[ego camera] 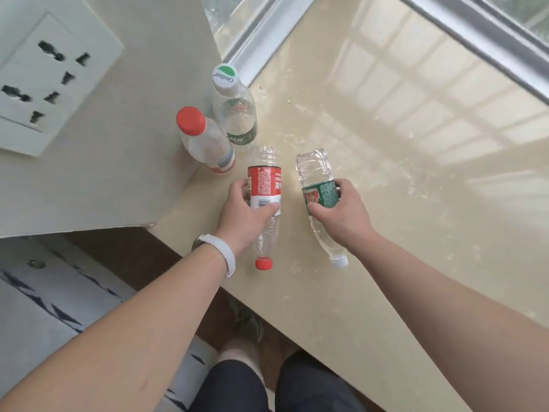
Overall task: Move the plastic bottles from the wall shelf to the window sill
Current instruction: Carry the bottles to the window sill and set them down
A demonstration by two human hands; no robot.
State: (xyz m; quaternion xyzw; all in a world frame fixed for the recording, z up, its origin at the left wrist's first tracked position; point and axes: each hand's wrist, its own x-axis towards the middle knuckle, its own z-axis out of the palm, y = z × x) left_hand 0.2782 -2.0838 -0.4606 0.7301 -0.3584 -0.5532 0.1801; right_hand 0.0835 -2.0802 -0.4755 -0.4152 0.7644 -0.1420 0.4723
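Observation:
My left hand (242,215) grips a clear bottle with a red label and red cap (265,185). The bottle is tipped, its cap toward me and its base toward the wall. My right hand (346,214) holds a clear bottle with a green label and white cap (319,188), tilted the same way. Both hover just over the glossy beige window sill (401,203). Two more bottles stand upright on the sill by the wall corner: one with a red cap (205,141) and one with a green-and-white cap (234,108).
A beige wall with a white socket plate (44,81) rises to the left of the sill. The metal window frame (475,34) runs along the sill's far side. Below the sill's near edge I see my legs (267,385) and a patterned floor (53,307).

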